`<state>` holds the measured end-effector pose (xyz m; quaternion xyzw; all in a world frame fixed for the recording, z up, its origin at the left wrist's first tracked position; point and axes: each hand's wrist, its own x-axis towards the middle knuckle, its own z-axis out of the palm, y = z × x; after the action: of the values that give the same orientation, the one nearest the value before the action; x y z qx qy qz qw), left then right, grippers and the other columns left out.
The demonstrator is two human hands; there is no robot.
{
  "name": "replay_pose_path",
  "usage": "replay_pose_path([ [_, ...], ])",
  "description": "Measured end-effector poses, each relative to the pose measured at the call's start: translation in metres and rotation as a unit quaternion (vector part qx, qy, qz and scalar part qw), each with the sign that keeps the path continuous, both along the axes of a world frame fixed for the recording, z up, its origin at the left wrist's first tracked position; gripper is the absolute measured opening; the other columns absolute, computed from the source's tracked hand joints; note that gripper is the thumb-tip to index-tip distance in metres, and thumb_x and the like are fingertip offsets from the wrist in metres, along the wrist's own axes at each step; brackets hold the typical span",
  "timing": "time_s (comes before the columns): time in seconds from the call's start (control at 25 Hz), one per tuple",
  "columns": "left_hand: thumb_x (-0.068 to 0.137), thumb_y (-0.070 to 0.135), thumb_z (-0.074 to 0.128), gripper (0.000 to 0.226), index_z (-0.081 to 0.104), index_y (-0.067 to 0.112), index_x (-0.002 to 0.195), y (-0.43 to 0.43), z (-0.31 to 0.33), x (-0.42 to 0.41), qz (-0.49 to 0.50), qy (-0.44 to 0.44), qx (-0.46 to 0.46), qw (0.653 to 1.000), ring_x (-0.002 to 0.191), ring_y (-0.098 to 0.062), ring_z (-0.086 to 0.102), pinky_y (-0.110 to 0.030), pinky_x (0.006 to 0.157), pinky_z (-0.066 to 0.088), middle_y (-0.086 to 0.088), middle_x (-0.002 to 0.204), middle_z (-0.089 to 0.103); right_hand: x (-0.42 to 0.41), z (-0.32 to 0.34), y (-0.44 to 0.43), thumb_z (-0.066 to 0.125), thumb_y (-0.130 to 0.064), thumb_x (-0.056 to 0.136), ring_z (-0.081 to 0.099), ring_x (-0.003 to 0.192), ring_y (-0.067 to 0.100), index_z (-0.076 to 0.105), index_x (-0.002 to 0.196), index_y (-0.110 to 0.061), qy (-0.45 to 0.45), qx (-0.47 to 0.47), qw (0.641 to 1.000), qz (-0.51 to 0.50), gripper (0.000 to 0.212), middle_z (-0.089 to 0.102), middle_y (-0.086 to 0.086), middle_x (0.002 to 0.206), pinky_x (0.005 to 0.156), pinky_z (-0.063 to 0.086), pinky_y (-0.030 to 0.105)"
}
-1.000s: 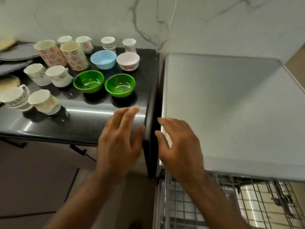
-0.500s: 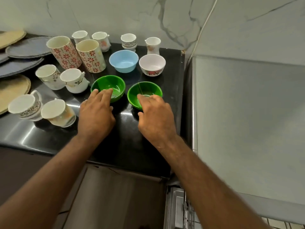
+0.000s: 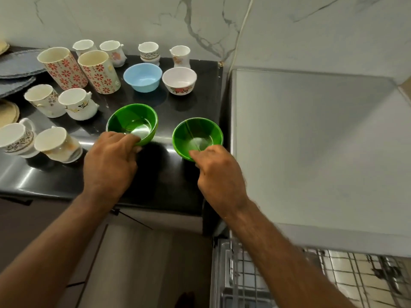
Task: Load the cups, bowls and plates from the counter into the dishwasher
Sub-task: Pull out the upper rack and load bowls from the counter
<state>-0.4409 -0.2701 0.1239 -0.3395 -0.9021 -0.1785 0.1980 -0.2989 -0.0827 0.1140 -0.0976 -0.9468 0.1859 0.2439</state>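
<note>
Two green bowls, centre of frame, on the near part of the black counter.

Left green bowl: centre-left, open side up. The left hand comes in from the lower left with its fingers curled over the near rim, grasping it.

Right green bowl: just right of centre, close to the counter's right edge, open side up. The right hand comes from the lower right and pinches the near rim, fingertips closed on the lip.

The two bowls are apart, with bare counter between them. Cannot tell whether either is off the surface.

Behind them, toward upper centre: blue bowl and white flowered bowl, side by side, not touching.

Upper left: two tall flowered cups, upright and close together. Behind these, a row of four small white cups along the marble wall.

Left of the green bowls is a pair of white cups, side by side. Lower at the left edge are two more cups, near the counter's front.

Far upper left: grey plates, overlapping and cut off by the frame edge. Tan round mats lie beside them, mostly out of view.

Right half of frame: the dishwasher shows a flat grey top, just beside the counter. Lower right: its wire rack — partly hidden by the right forearm.

A white cord runs up the wall, upper centre-right.
</note>
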Motion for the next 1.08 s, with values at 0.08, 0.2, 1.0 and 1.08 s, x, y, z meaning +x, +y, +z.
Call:
replay_pose_path([
  [0.08, 0.095, 0.02, 0.061, 0.024, 0.074, 0.005, 0.107, 0.003, 0.006, 0.043, -0.023, 0.01, 0.014, 1.0, 0.095, -0.039, 0.063, -0.05, 0.073, 0.052, -0.016, 0.098, 0.072, 0.05, 0.006, 0.007, 0.066, 0.003, 0.082, 0.064, 0.09, 0.027, 0.074, 0.115, -0.008, 0.0, 0.003, 1.0, -0.014, 0.036, 0.074, 0.011, 0.093, 0.077, 0.056, 0.038],
  [0.2, 0.095, 0.019, 0.061, 0.022, 0.075, 0.004, 0.104, 0.012, 0.013, 0.113, -0.066, 0.032, 0.032, 0.997, 0.096, -0.039, 0.064, -0.049, 0.078, 0.052, -0.014, 0.099, 0.073, 0.129, 0.011, 0.015, 0.055, -0.005, 0.084, 0.063, 0.095, 0.026, 0.073, 0.116, -0.008, 0.005, 0.021, 0.999, -0.032, 0.037, 0.075, 0.008, 0.098, 0.078, 0.055, 0.041],
  [1.0, 0.091, 0.006, 0.068, 0.013, 0.078, 0.002, 0.098, 0.124, -0.119, 0.428, -0.352, -0.042, 0.03, 0.934, 0.088, -0.032, 0.069, -0.05, 0.075, 0.054, -0.01, 0.095, 0.075, 0.482, -0.121, 0.084, 0.071, 0.003, 0.084, 0.059, 0.095, 0.011, 0.07, 0.12, -0.011, -0.007, -0.105, 0.972, -0.212, 0.039, 0.073, -0.003, 0.103, 0.081, 0.054, 0.025],
  [1.08, 0.09, 0.006, 0.069, 0.013, 0.078, 0.002, 0.098, 0.143, -0.143, 0.426, -0.358, -0.057, 0.025, 0.932, 0.088, -0.031, 0.069, -0.05, 0.073, 0.053, -0.009, 0.094, 0.075, 0.479, -0.14, 0.104, 0.071, -0.005, 0.09, 0.059, 0.095, -0.001, 0.059, 0.137, -0.02, -0.014, -0.28, 0.918, -0.28, 0.05, 0.064, -0.016, 0.11, 0.081, 0.046, 0.007],
])
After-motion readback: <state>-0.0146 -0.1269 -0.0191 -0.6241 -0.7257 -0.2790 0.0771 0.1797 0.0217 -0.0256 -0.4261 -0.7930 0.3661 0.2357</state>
